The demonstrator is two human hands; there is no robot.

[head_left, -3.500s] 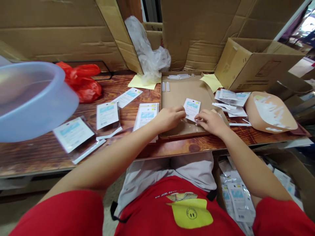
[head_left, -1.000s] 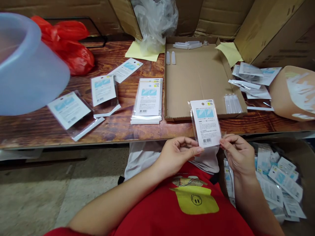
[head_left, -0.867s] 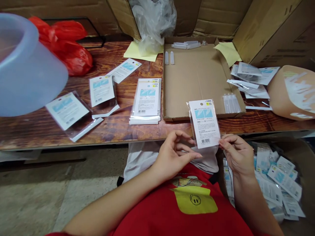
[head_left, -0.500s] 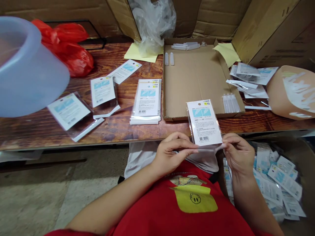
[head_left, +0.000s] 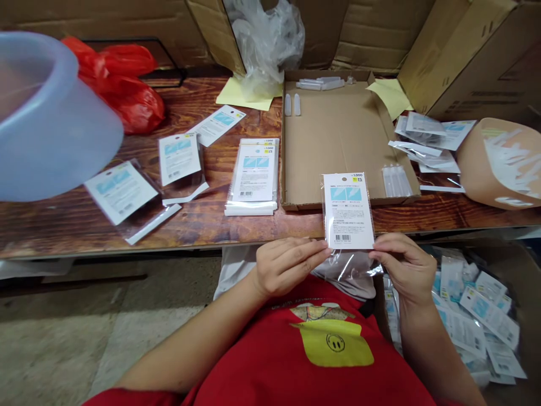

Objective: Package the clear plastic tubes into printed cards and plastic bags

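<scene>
A clear plastic packet with a white printed card (head_left: 347,211) inside hangs over the table's front edge, its transparent flap hanging below the card. My right hand (head_left: 406,264) pinches the packet's lower right corner between thumb and fingers. At the lower left corner, the fingertips of my left hand (head_left: 291,264) press against the packet, fingers together and fairly straight. Left of it lies a neat stack of similar packets (head_left: 254,175). Behind it a shallow cardboard tray (head_left: 333,141) holds small translucent plastic pieces (head_left: 396,180) in its front right corner, with others at its back left.
Loose packets (head_left: 122,192) lie at left beside a blue plastic tub (head_left: 54,129) and a red bag (head_left: 131,96). At right are more packets (head_left: 435,138) and a beige bin (head_left: 473,163) of white strips. Below right, a box holds many packets (head_left: 482,316).
The packet's lower edge, folded up between both hands before, now hangs down as a clear flap. My left hand has straightened its fingers and shifted slightly left.
</scene>
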